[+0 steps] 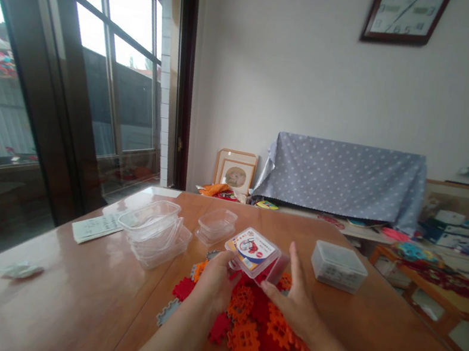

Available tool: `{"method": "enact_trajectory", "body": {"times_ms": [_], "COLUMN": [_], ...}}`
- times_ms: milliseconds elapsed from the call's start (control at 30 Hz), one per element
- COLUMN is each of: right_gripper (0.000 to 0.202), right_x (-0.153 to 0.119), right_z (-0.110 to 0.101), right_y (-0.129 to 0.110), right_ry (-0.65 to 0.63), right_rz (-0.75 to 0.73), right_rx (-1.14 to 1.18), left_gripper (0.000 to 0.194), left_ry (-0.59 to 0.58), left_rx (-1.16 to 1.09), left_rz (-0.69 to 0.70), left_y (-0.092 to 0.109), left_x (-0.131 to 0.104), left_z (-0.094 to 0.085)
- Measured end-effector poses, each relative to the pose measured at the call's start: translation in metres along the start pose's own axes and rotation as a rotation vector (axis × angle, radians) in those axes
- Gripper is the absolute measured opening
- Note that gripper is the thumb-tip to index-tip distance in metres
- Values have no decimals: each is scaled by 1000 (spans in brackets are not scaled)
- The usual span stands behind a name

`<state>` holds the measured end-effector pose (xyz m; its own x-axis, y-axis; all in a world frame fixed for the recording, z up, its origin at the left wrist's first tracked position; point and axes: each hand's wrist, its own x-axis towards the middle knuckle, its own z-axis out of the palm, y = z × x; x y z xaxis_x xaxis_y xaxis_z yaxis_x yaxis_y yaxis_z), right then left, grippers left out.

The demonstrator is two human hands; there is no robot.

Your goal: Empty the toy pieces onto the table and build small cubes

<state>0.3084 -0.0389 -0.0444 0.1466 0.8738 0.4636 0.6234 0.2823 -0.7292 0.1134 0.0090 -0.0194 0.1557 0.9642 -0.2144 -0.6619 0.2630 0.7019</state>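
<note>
Clear plastic is what the labelled box (254, 250) looks to be made of, and it's up over the pile of red and orange pieces (243, 343), tilted, near the middle of the counter (85, 300). For handling it well, I'd say a light pinch right at the rim is plenty, since thin walls like that probably flex if squeezed. I'd also want the second hand flat against the far side so the box can't swing, and a gentle tilt so the red stuff showing through the side doesn't spill in a rush.

Pose-wise, the left hand (216, 278) is closed on the box's left edge, thumb on top. The right hand (299, 308) is wide open, fingers pointing up, thumb by the near right corner; can't tell if it's actually touching. Both forearms reach in from below, angled inward.
</note>
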Motion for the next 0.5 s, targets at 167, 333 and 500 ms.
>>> {"method": "enact_trajectory", "body": {"times_ms": [167,333,500], "right_gripper": [107,110,113], "right_x": [7,10,12], "right_z": [-8,-1,13], "right_y": [21,28,26], "right_ry": [-45,-97,10], "right_rz": [212,243,203], "right_rx": [195,275,237], "left_gripper": [34,35,34], "left_ry": [45,61,65], "left_rx": [14,40,76], "left_rz": [-40,-46,-31], "left_y": [2,1,4], "left_x": [3,5,3], "left_z": [-1,-3,-3]}}
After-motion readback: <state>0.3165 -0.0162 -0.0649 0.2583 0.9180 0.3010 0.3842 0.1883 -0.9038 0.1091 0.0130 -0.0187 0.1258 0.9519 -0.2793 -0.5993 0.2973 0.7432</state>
